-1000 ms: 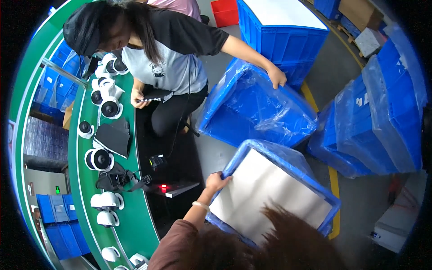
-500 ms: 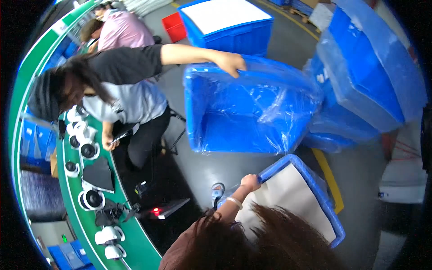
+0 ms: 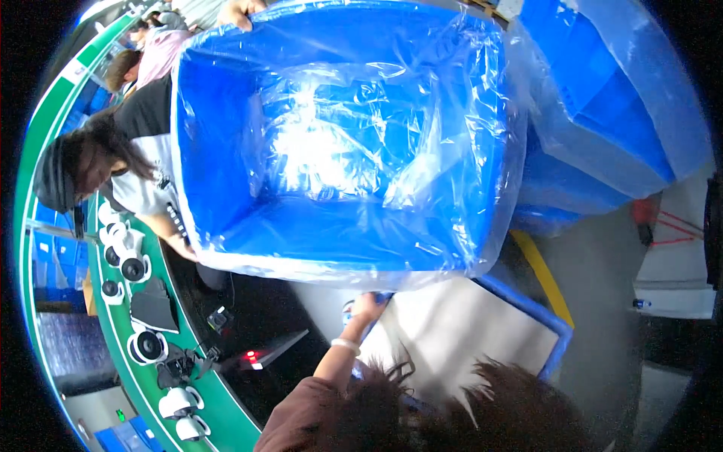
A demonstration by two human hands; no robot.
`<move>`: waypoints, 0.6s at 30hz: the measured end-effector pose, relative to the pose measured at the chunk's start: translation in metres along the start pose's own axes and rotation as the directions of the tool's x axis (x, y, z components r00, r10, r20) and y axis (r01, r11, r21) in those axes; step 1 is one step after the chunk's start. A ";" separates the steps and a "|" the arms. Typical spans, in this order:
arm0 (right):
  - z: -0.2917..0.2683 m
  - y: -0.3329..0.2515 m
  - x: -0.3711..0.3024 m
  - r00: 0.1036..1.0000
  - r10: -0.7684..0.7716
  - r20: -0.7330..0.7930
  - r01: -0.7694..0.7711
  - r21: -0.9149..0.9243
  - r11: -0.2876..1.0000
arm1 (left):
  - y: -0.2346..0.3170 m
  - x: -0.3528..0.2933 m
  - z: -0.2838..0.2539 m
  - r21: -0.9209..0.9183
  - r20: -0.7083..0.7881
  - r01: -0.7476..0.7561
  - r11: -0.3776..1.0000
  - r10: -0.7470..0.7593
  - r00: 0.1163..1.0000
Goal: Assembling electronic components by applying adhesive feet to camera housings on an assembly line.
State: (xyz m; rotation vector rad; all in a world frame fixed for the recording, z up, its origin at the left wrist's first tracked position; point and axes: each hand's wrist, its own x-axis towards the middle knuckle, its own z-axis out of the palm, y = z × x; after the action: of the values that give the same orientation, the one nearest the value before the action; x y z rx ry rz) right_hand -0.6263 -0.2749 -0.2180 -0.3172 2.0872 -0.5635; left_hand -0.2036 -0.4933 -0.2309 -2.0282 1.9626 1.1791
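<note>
My left hand (image 3: 369,305), with a white band at the wrist, is closed round the left rim of a low blue bin (image 3: 561,343). A flat off-white sheet (image 3: 459,331) covers what is inside that bin. My right hand is out of sight; dark hair hides part of the lower edge. Just beyond my left hand, a large blue bin (image 3: 226,135) lined with clear plastic film is tipped so its inside faces me. A co-worker's hand (image 3: 239,13) holds its far left corner, and the co-worker's other hand (image 3: 179,245) is at its near left corner.
To the left curves a green workbench (image 3: 226,407) carrying several white dome-shaped camera housings (image 3: 147,345) and a dark cloth-like piece (image 3: 154,305). Stacked film-covered blue bins (image 3: 602,98) stand at the right. A yellow floor line (image 3: 544,275) runs past the low bin.
The co-worker has lifted the lined bin nearer and to the left, and now has both hands at it. My left hand stays on the low bin's rim, slightly further left in view.
</note>
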 end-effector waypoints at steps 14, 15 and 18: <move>0.013 -0.085 0.161 0.983 -0.162 0.091 0.167 -0.046 0.985 | -0.070 -0.063 -0.019 -0.299 -0.304 0.466 0.833 -0.546 0.781; 0.020 -0.090 0.166 0.987 -0.141 0.078 0.142 -0.010 0.990 | -0.067 -0.059 -0.023 -0.275 -0.276 0.481 0.832 -0.548 0.790; 0.049 -0.122 0.159 0.988 -0.138 0.068 0.142 -0.057 0.988 | -0.077 -0.042 -0.033 -0.198 -0.297 0.502 0.842 -0.540 0.788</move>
State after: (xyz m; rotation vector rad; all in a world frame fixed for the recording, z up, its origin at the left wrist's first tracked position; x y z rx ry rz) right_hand -0.6703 -0.4614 -0.2937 -0.5142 2.0344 -0.5646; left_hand -0.1158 -0.4640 -0.2177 -2.7397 1.2848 0.8569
